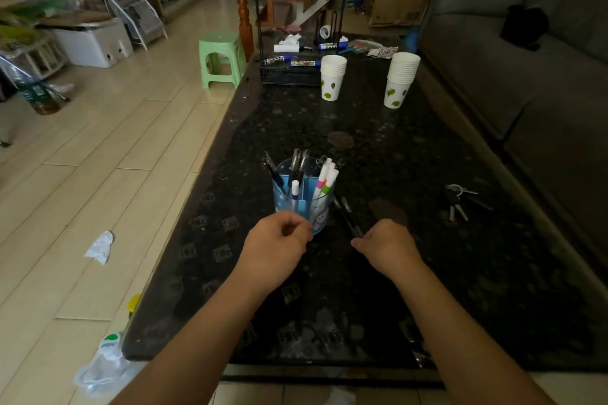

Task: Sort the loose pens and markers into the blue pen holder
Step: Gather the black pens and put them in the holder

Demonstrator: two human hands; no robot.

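Note:
The blue pen holder [304, 199] stands upright in the middle of the dark stone table [427, 273]. It holds several black pens [299, 161] at the back and white markers [325, 179] with coloured bands on the right. My left hand [276, 246] is curled shut just in front of the holder's lower left side, hiding part of it, with nothing visible in its fingers. Two black pens [347, 215] lie slanted on the table right of the holder. My right hand [388, 248] has its fingers closed on their near ends.
Two stacks of paper cups [333, 76] [399, 77] stand farther back, in front of a black wire rack [289, 72] with blue markers. A bunch of keys [459, 200] lies to the right. A grey sofa [526, 59] runs along the right; the table's left edge drops to the floor.

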